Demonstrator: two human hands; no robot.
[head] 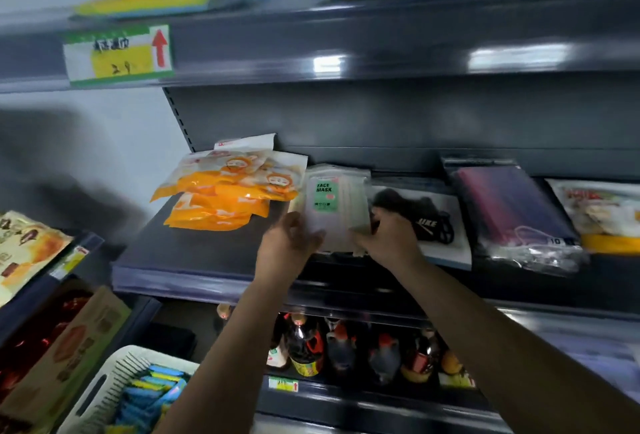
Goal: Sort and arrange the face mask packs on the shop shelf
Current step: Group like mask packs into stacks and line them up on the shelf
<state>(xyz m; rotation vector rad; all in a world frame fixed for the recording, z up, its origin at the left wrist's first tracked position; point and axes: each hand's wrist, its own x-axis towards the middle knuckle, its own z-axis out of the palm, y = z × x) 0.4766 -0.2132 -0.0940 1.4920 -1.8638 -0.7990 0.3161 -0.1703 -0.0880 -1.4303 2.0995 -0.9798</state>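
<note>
Between both hands, the green-label face mask stack (334,206) sits on the shelf (194,260), left hand (291,243) and right hand (388,243) gripping its near corners. Beside the left-hand grip, orange packs (225,198) sprawl unsorted; beyond the right-hand grip, black (415,218) and purple packs (509,208) seem placed.

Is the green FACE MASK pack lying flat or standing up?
Lying flat: the FACE MASK pack rests face-up on the shelf, both hands at its near edge.
</note>
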